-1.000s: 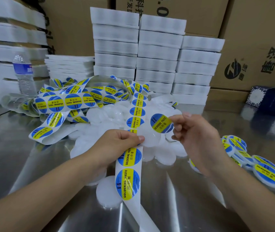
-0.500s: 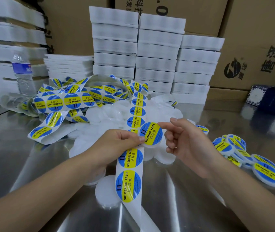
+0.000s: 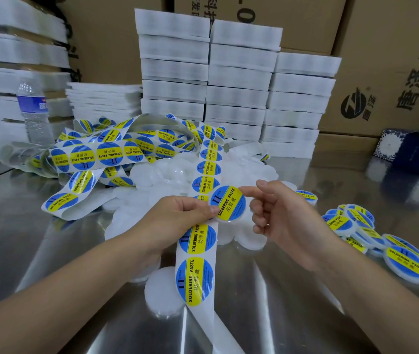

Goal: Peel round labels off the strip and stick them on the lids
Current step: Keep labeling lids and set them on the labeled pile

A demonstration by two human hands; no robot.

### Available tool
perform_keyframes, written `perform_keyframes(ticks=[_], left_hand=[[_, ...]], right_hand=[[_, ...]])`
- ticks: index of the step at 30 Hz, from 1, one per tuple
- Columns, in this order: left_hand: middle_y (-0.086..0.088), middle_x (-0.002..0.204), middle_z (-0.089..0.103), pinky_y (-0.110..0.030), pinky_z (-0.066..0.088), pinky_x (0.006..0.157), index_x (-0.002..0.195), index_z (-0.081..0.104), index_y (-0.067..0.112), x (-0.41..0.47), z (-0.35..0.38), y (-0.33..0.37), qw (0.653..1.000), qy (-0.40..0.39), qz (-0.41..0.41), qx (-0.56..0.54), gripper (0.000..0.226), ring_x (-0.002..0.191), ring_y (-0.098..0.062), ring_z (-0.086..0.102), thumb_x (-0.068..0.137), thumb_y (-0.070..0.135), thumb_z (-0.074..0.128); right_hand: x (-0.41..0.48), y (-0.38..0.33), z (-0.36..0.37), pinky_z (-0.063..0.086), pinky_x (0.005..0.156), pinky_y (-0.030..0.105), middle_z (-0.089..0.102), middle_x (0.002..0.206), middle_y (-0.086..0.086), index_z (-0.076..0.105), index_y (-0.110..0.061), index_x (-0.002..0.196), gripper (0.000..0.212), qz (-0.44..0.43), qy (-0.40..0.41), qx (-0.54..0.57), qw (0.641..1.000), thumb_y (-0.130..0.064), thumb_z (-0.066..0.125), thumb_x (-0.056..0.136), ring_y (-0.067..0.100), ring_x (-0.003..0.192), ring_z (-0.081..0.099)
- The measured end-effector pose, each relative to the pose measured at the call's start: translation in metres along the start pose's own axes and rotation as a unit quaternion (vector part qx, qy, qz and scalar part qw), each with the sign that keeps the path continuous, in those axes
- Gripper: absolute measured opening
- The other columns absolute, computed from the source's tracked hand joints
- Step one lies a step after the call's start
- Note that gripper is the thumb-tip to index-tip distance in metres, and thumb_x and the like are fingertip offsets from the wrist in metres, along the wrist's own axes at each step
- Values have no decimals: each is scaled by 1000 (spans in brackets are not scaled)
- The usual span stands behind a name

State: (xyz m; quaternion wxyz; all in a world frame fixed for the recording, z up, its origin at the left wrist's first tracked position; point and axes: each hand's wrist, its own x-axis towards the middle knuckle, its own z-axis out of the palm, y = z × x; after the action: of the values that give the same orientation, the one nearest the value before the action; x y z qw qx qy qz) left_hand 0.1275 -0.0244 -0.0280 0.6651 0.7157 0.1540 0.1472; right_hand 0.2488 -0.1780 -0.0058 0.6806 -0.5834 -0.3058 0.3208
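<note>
Nearest: label strip (image 3: 195, 277) hangs twd camera from L hand (image 3: 177, 221), w/ two blue/yellow "SOLDERING PASTE" labels on it below the fist. One bare white lid (image 3: 163, 295) lies flat on steel table (image 3: 50, 238), its right edge under the strip.

L hand is clenched round the strip. Its thumb tip is on the left edge of the labelled lid (image 3: 228, 203), which is up off the table betw. both hands, label facing up, tilted. What carries it from below is hidden. R hand (image 3: 279, 215) grasps nothing: index fingertip touches the lid's upper-right rim, other fingers curled in.

Right of R hand: finished lids (image 3: 356, 226), overlapping in a heap on the table. Behind the hands: heap of bare lids (image 3: 167, 175). The strip runs up over it into a loose tangle of strip (image 3: 106, 152), mid-left.

Far: clear water bottle (image 3: 34, 111) upright at left, blue wrap, fill level unclear. Stacks of white foam trays (image 3: 239, 85) centre + left, contents can't be seen. Blue/white patterned box (image 3: 417, 154) far right, contents not visible. Cardboard cartons (image 3: 394, 60) at back, only their sides show.
</note>
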Motion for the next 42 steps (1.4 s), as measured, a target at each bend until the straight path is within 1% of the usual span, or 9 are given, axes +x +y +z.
perform_keyframes(ticks=[4, 10, 16, 21, 29, 34, 37, 39, 42], left_hand=[[-3, 90, 76, -22, 53, 67, 85, 78, 21, 1, -1, 0, 1000, 14, 0, 7, 22, 75, -12, 70, 72, 39, 72], [-2, 86, 76, -21, 52, 65, 81, 78, 21, 1, -1, 2, 999, 26, 5, 24, 15, 69, -10, 68, 80, 34, 70], [-2, 89, 76, -23, 55, 71, 82, 78, 22, 2, -2, 2, 999, 31, 8, 28, 14, 75, -12, 70, 81, 33, 69], [-4, 89, 76, -27, 56, 75, 83, 78, 20, 3, -1, 1, 999, 38, 0, 33, 15, 76, -15, 71, 82, 32, 69], [-3, 90, 76, -24, 54, 73, 83, 78, 19, 3, -1, 1, 999, 34, 4, 27, 20, 79, -13, 71, 76, 36, 72], [-3, 90, 76, -21, 54, 70, 83, 77, 18, 1, -1, 3, 999, 11, 15, 27, 40, 77, -12, 70, 58, 49, 71], [-4, 90, 76, -23, 55, 70, 84, 77, 17, -1, 1, 3, 1000, -4, 16, 25, 41, 75, -13, 70, 59, 48, 71], [-6, 92, 76, -25, 56, 73, 85, 77, 17, -1, 2, 3, 1000, -6, 18, 23, 44, 78, -16, 71, 56, 49, 72], [-8, 89, 75, -26, 55, 70, 83, 77, 17, -3, 2, 4, 1000, -4, 17, 7, 41, 77, -17, 70, 56, 47, 74]], right_hand=[[0, 0, 0, 40, 50, 23, 43, 60, -4, 75, -16, 86, 36, -9, 7, -10, 1000, -43, 61, 66, 10, 50, 38], [1, 0, 0, 37, 56, 26, 42, 60, -6, 77, -16, 86, 31, -25, 43, -36, 998, -34, 52, 88, 10, 51, 36], [1, 3, 1, 36, 56, 25, 39, 61, -5, 77, -19, 88, 28, -46, 61, -63, 995, -32, 52, 88, 10, 51, 34], [3, 4, -1, 36, 51, 23, 39, 57, -6, 75, -19, 90, 20, -68, 102, -70, 990, -20, 55, 87, 9, 48, 34], [-1, -7, -8, 37, 46, 20, 40, 54, -7, 72, -14, 88, 16, -80, 150, -46, 984, -19, 57, 87, 10, 46, 34], [-1, -2, -2, 42, 55, 24, 54, 57, -14, 73, -24, 84, 16, -97, 137, -150, 974, -34, 62, 79, 6, 50, 45], [-1, 5, 5, 45, 59, 24, 64, 77, -14, 69, -35, 86, 14, -117, 108, -247, 956, -45, 61, 79, 5, 61, 50], [-1, 11, 8, 45, 59, 24, 64, 88, -8, 63, -40, 93, 24, -130, 88, -289, 944, -56, 57, 77, 8, 63, 52], [-2, 19, 10, 49, 62, 20, 63, 91, -6, 54, -51, 106, 47, -150, 46, -303, 940, -74, 57, 65, 6, 65, 56]])
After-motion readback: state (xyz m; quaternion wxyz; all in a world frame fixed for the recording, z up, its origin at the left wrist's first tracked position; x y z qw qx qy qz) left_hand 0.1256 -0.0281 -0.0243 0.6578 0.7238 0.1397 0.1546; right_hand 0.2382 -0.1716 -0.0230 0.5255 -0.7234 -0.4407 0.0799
